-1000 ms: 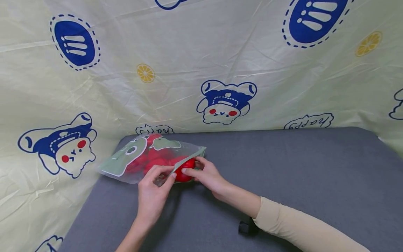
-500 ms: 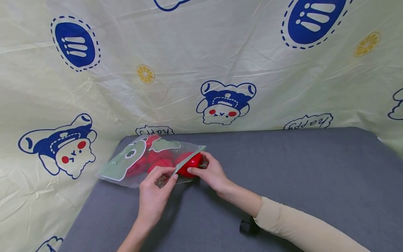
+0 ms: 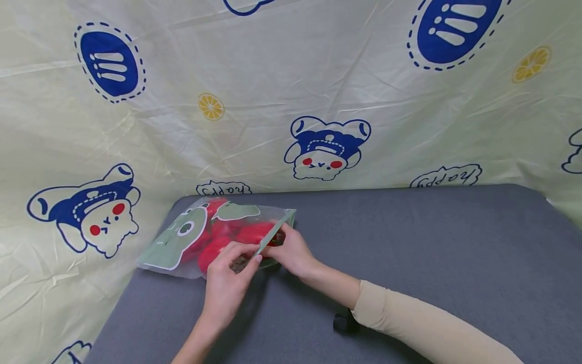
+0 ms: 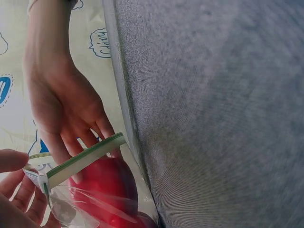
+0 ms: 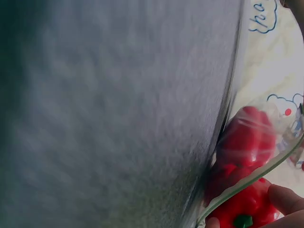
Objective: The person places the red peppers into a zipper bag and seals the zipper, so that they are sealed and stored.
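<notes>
A clear zip bag (image 3: 156, 250) with a green printed pattern lies on the table's left part, its mouth toward the right. Several red bell peppers (image 5: 249, 137) show through the film. My left hand (image 3: 223, 288) pinches the bag's near rim between thumb and fingers; its fingers (image 4: 35, 206) appear at the zip's corner in the left wrist view. My right hand (image 3: 291, 253) reaches into the mouth. Thumb and a finger lie on either side of a red bell pepper (image 5: 254, 202) with a green stem. The bag's rim hides part of that hand in the head view.
A grey cloth-covered table (image 3: 409, 242) spreads beneath the bag. Behind and left hangs a pale curtain (image 3: 254, 55) with blue cartoon prints. Under the right sleeve (image 3: 409, 313) a small black object (image 3: 345, 323) is partly visible.
The stemmed bell pepper, earlier at the bag's mouth, has gone left, deeper into the bag, with my right hand following. My left hand still pinches the rim, shifted slightly right.
</notes>
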`<state>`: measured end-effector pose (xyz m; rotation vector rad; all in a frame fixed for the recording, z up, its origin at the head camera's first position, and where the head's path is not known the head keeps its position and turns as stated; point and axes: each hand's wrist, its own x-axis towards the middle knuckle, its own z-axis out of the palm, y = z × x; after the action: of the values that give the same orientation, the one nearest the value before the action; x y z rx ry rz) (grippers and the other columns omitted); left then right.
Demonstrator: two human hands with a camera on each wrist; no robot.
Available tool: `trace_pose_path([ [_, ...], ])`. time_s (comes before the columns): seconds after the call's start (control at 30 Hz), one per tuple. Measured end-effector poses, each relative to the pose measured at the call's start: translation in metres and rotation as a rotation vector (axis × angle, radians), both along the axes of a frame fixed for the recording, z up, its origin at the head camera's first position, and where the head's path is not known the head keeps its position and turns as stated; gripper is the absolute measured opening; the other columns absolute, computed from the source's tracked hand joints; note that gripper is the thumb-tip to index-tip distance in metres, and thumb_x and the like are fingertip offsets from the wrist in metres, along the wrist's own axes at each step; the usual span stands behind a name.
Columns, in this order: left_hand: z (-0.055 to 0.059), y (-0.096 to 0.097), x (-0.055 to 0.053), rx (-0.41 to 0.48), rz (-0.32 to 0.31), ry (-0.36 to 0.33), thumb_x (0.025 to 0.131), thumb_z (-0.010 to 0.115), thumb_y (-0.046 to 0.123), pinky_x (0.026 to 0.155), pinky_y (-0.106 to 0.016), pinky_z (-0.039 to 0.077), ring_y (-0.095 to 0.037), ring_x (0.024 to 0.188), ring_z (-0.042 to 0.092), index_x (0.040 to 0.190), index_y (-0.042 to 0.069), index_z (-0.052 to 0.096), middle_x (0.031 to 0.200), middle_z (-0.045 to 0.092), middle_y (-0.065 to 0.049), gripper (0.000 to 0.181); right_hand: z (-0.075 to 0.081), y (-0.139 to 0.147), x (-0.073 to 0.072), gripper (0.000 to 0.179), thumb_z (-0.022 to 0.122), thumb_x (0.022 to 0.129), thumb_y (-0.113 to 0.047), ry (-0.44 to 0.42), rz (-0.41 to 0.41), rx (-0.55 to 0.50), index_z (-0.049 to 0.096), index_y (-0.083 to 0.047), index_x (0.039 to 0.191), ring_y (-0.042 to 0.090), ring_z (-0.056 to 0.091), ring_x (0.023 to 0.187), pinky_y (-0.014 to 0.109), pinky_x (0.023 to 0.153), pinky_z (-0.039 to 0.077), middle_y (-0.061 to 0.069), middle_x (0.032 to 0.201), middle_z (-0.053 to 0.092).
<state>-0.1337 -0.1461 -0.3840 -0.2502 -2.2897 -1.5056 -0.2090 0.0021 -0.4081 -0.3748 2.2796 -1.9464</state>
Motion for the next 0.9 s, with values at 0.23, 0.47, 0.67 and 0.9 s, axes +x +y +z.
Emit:
trace_pose_path([
  [0.23,0.001,0.001,0.000,-0.028,0.031,-0.005,0.083,0.079,0.005,0.075,-0.033,0.055,-0.011,0.082,0.060,0.103,0.018,0.076,0.093,0.066,0.006,0.024,-0.001,-0.008,-0.011,0.067,0.081,0.079,-0.013,0.008,-0.001,0.038,0.052,-0.008,0.138,0.024,0.060,0.105,0.036,0.083,0.051,0.008,0.118,0.064],
  [0.47,0.023,0.009,0.009,-0.014,0.012,-0.067,0.082,0.078,0.000,0.080,-0.036,0.056,-0.019,0.083,0.063,0.104,0.005,0.074,0.094,0.068,-0.006,0.023,-0.003,-0.010,-0.014,0.060,0.078,0.080,-0.007,0.028,0.067,0.068,0.054,-0.005,0.135,0.022,0.063,0.096,0.032,0.079,0.052,0.010,0.114,0.066],
  [0.67,0.023,0.009,0.009,-0.027,-0.006,-0.079,0.082,0.078,0.000,0.082,-0.037,0.056,-0.016,0.083,0.064,0.104,0.006,0.075,0.094,0.069,-0.003,0.023,-0.002,-0.014,-0.012,0.055,0.078,0.080,-0.011,0.074,0.058,0.099,0.057,-0.004,0.130,0.020,0.063,0.097,0.034,0.086,0.051,0.009,0.111,0.068],
  [0.9,0.000,0.002,0.000,-0.074,-0.018,-0.073,0.082,0.080,0.007,0.079,-0.035,0.056,-0.011,0.083,0.062,0.105,0.017,0.076,0.095,0.067,0.008,0.026,-0.004,-0.016,-0.011,0.059,0.079,0.082,-0.015,0.071,0.022,0.104,0.054,-0.002,0.133,0.023,0.062,0.102,0.041,0.094,0.049,0.010,0.115,0.066],
])
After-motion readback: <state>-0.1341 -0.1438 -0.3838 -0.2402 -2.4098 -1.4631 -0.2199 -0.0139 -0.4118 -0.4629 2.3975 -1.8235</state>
